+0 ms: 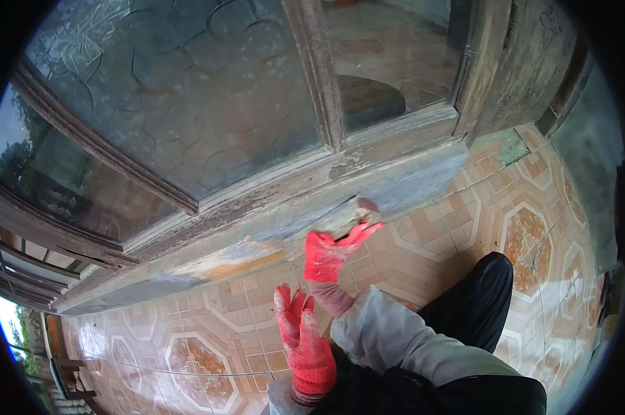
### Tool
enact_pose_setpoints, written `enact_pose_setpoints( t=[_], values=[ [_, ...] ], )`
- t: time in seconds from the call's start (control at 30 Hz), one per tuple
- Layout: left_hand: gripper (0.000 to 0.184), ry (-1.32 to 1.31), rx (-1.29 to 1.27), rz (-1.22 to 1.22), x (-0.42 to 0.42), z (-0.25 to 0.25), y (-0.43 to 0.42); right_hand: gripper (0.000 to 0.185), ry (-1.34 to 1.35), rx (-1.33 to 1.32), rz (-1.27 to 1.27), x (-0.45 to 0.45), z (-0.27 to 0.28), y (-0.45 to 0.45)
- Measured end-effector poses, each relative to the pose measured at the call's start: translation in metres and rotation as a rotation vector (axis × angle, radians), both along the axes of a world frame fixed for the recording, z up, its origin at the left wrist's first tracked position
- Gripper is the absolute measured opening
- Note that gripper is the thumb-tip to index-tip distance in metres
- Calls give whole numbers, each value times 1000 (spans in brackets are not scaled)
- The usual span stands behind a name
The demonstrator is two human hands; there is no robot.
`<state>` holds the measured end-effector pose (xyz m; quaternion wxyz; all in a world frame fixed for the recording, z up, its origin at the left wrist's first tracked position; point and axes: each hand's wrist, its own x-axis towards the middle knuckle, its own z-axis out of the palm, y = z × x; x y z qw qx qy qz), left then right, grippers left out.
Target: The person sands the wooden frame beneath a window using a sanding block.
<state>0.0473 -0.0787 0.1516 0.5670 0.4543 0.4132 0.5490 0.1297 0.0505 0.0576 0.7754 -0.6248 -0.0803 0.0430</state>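
A: What's the setting?

B: A patterned tile floor [423, 242] meets a weathered wooden window frame [314, 69] with large glass panes [188, 97]. Along the frame's foot runs a low painted ledge [413, 183], blue-grey and orange in patches, just beyond the right hand [337, 252].

A: And that hand?

B: It wears a dusty red glove and is clamped on a worn, pale block [337, 220], its fingers and thumb about the near side. The block lies just beyond the palm, by the ledge's outer edge. It's blurred, so I can't tell what it is made of, or whether it touches the ledge.

A: Where's the left hand [307, 346]?

B: Nearer the body, to the left of the right wrist. Its fingers are apart, pointing toward the ledge, with a strip of tile between their tips and that edge.

A: Which way is there room?

B: To the right of the right hand, the floor widens, up to the dark-clad knee [489, 280]. To the left of the left hand, tiles stretch away beside the ledge. Straight beyond the block, the ledge and frame close things off.
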Motion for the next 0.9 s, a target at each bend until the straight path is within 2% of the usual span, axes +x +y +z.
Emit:
enact_pose_setpoints(
  t=[0.07,0.13,0.17,0.2,0.27,0.3,0.4,0.57,0.7,0.77,0.83,0.9],
  values=[
    [57,9,12,-11,-1,6,-3,84,21,49,-25,-1,18,-2],
    [56,9,54,51,-17,2,-5,84,-68,-96,-123,50,2,-7],
    [55,-54,-10,129,-24,5,-4,83,-89,-128,-178,80,2,-12],
    [55,-74,-13,128,-32,4,-5,83,-68,-75,-243,122,12,-21],
    [51,-218,-107,231,-49,-2,-9,80,-8,296,-230,205,-2,-41],
    [53,-206,-80,211,-52,-4,-11,80,-35,285,-229,221,0,-51],
    [51,-294,-83,201,-40,3,-9,75,339,473,-80,206,40,-58],
    [50,-268,-98,117,-21,8,-11,64,-194,95,-178,67,-29,2],
    [49,-300,-95,174,-30,4,-11,75,-397,-485,-379,40,-25,11],
    [48,-325,-114,229,-39,1,-12,78,-92,-47,-190,87,3,-10],
    [49,-305,-122,236,-50,1,-17,82,61,297,-122,165,-17,-22],
    [50,-283,-125,245,-59,0,-21,84,229,406,-151,178,17,-35]
  ],
)
